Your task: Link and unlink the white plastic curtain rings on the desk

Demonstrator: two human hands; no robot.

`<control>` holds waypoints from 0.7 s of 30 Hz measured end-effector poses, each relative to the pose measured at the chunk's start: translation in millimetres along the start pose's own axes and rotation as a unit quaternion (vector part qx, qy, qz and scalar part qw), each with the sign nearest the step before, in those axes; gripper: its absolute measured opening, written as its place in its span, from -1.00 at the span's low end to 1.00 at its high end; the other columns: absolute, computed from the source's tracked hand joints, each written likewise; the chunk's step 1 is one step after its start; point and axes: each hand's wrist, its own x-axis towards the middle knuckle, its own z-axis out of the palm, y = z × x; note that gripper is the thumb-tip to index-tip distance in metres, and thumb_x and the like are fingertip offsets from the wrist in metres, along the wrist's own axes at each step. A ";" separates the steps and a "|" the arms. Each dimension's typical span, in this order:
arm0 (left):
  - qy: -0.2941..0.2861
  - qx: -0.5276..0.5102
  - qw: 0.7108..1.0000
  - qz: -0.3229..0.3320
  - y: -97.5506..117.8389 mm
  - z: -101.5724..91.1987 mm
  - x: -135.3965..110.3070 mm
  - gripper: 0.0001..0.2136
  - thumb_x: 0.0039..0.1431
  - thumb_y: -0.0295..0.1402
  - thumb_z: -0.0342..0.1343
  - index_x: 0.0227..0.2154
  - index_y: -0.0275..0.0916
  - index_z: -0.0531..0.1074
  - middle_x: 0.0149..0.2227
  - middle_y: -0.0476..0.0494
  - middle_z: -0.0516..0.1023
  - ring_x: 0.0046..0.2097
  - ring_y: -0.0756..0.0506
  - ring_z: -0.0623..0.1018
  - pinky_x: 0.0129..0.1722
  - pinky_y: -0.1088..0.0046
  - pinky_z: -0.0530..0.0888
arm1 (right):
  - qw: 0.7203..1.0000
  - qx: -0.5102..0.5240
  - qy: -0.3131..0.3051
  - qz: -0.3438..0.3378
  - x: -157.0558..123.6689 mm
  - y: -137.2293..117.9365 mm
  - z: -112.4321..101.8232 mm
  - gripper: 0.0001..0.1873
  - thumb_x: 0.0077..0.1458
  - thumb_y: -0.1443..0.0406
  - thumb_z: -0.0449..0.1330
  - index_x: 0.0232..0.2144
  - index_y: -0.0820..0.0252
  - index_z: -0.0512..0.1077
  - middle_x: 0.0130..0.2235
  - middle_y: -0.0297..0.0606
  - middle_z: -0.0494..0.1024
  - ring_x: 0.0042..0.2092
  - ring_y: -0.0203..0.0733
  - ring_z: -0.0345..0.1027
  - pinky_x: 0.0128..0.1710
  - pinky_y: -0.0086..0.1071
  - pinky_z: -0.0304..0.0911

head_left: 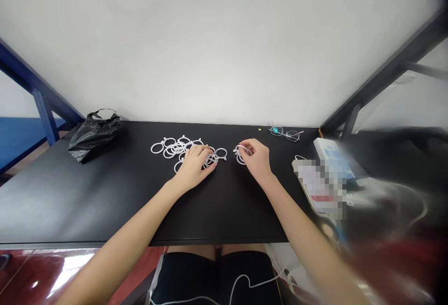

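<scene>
Several white plastic rings lie in a loose pile on the black table. My left hand rests on the right part of that pile, its fingers curled over some rings. My right hand is a little to the right, its fingers pinched on a white ring from a small separate group of rings. One ring lies between the two hands.
A crumpled black plastic bag sits at the table's far left. A pair of glasses lies at the far right by the wall. A phone and a box occupy the right edge. Blue and black frame struts rise at both sides.
</scene>
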 end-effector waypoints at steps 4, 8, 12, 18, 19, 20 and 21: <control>-0.002 -0.001 1.000 -0.001 1.7 -1.2 0.4 -0.79 0.25 -0.27 0.07 -0.09 -0.18 0.34 0.03 -0.24 0.44 0.12 -0.26 0.38 0.09 0.08 0.31 | 1.000 0.012 -0.008 0.017 0.4 0.1 0.4 -0.91 0.05 0.34 0.15 -0.44 0.16 0.46 -0.41 -0.29 0.53 -0.43 -0.25 0.38 -0.36 -0.38 0.32; -0.005 0.000 1.000 -0.001 2.0 -1.4 0.4 -0.80 0.26 -0.27 0.07 -0.09 -0.17 0.34 0.04 -0.23 0.44 0.12 -0.26 0.38 0.09 0.08 0.31 | 1.000 0.008 -0.012 0.014 0.8 2.6 1.0 -0.92 0.04 0.34 0.16 -0.45 0.16 0.46 -0.42 -0.30 0.53 -0.43 -0.26 0.38 -0.35 -0.38 0.32; -0.008 0.001 1.000 -0.001 1.3 -0.9 0.1 -0.80 0.26 -0.27 0.07 -0.09 -0.17 0.34 0.04 -0.22 0.44 0.11 -0.26 0.38 0.08 0.08 0.31 | 1.000 -0.006 -0.020 0.014 0.7 5.2 1.3 -0.91 0.05 0.33 0.16 -0.45 0.16 0.47 -0.42 -0.31 0.55 -0.45 -0.27 0.36 -0.36 -0.39 0.30; -0.005 0.000 1.000 0.002 1.6 -1.4 0.3 -0.81 0.26 -0.28 0.08 -0.10 -0.19 0.34 0.03 -0.21 0.45 0.08 -0.24 0.39 0.08 0.11 0.31 | 0.999 0.004 -0.031 0.025 -0.1 2.7 0.0 -0.88 0.07 0.30 0.15 -0.45 0.17 0.47 -0.47 -0.32 0.55 -0.45 -0.25 0.39 -0.37 -0.39 0.27; -0.006 0.000 1.000 0.002 1.6 -1.5 0.3 -0.81 0.26 -0.29 0.08 -0.11 -0.19 0.33 0.03 -0.21 0.45 0.08 -0.24 0.39 0.08 0.11 0.31 | 0.999 0.004 -0.029 0.024 -0.1 2.1 -0.2 -0.88 0.07 0.29 0.15 -0.45 0.17 0.47 -0.47 -0.32 0.54 -0.45 -0.25 0.39 -0.38 -0.40 0.27; -0.006 0.000 1.000 0.001 1.6 -1.6 0.3 -0.81 0.25 -0.29 0.09 -0.10 -0.19 0.33 0.03 -0.21 0.44 0.08 -0.25 0.39 0.08 0.10 0.31 | 0.999 0.004 -0.026 0.024 -0.2 1.5 -0.3 -0.87 0.08 0.29 0.15 -0.44 0.17 0.47 -0.48 -0.32 0.54 -0.45 -0.25 0.39 -0.38 -0.40 0.27; -0.006 0.000 1.000 0.001 1.5 -1.6 0.2 -0.81 0.25 -0.29 0.09 -0.10 -0.19 0.33 0.03 -0.21 0.44 0.09 -0.25 0.39 0.07 0.10 0.31 | 0.999 0.005 -0.022 0.024 -0.2 1.0 -0.4 -0.87 0.08 0.28 0.15 -0.44 0.17 0.48 -0.48 -0.32 0.54 -0.45 -0.25 0.40 -0.37 -0.40 0.27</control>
